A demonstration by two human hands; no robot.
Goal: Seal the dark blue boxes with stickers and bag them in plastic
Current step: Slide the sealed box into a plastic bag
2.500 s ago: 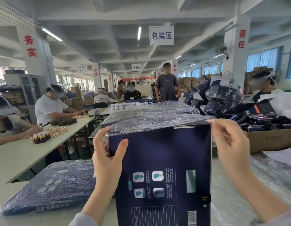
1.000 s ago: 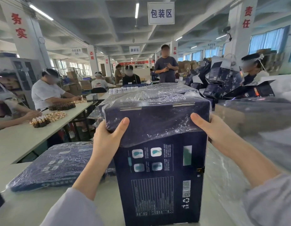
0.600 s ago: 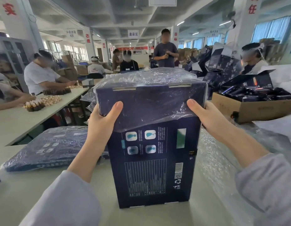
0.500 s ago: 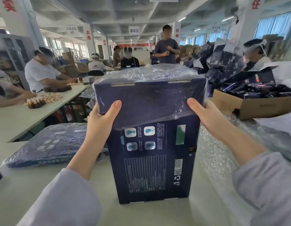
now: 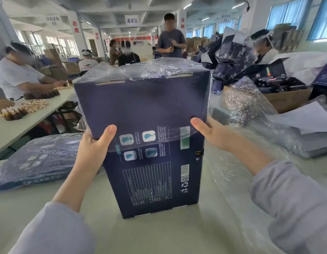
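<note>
The dark blue box (image 5: 150,189) stands upright on the surface (image 5: 159,235) right in front of you, printed back panel facing you. The plastic bag (image 5: 140,103) now reaches about halfway down it. A couple of seconds ago the film only capped the top, and half a second ago its hem sat above the four small icons; now it cuts across them. Your hands have slid down with it. Your left hand (image 5: 93,149) has its thumb flat on the front face, pinching the hem against the left edge, with its fingers curled out of sight round the side. Your right hand (image 5: 214,132) clamps the hem the same way at the right edge, thumb in front and fingers hidden behind the corner. So bagging looks roughly half done, and the lower half with the table and barcode is still bare. The box is a snug fit in the film, so I'd expect the next pull to need both sides drawn down evenly, or the hem may snag on a corner or tip the box. A small tab on the right edge could be the sealing sticker, but it is too small to tell. Another bagged box (image 5: 36,162) lies flat to your left, and loose plastic (image 5: 250,107) is heaped to your right.
</note>
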